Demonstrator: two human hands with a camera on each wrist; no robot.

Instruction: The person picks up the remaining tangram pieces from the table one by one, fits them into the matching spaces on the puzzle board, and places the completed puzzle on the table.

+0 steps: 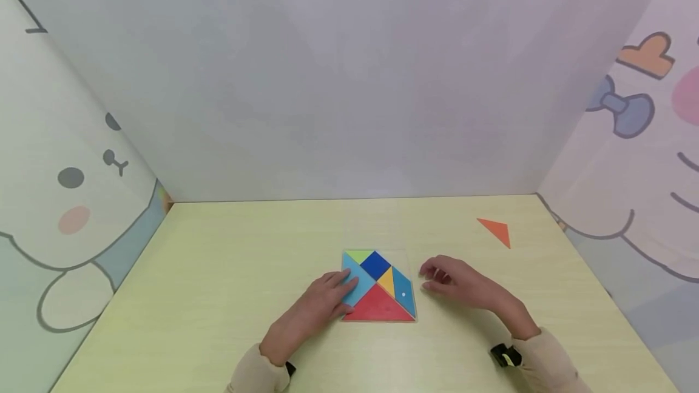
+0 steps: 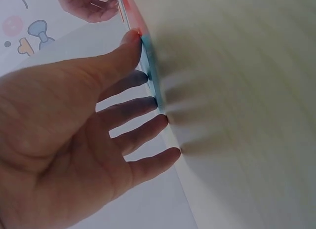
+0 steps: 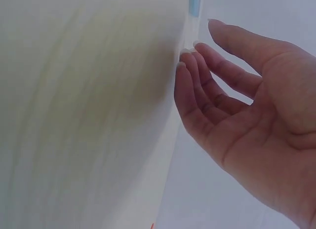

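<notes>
Several tangram pieces lie fitted together mid-table: a light blue triangle (image 1: 356,279), a red triangle (image 1: 378,307), a dark blue square (image 1: 375,265), a light green triangle (image 1: 358,255), a yellow triangle (image 1: 387,282) and a blue parallelogram (image 1: 404,293) with a white dot. My left hand (image 1: 322,302) rests its spread fingertips on the left side of the group, over the light blue triangle; its thumb is near the red triangle's left corner. Right of the group, my right hand (image 1: 461,282) hovers with loosely bent fingers and holds nothing. An orange triangle (image 1: 498,231) lies apart, beyond the right hand.
The pale wooden table (image 1: 246,241) ends at a plain grey wall (image 1: 349,90) behind. Side panels with cartoon drawings stand left (image 1: 71,217) and right (image 1: 628,187). A faint clear outline surrounds the pieces' upper right.
</notes>
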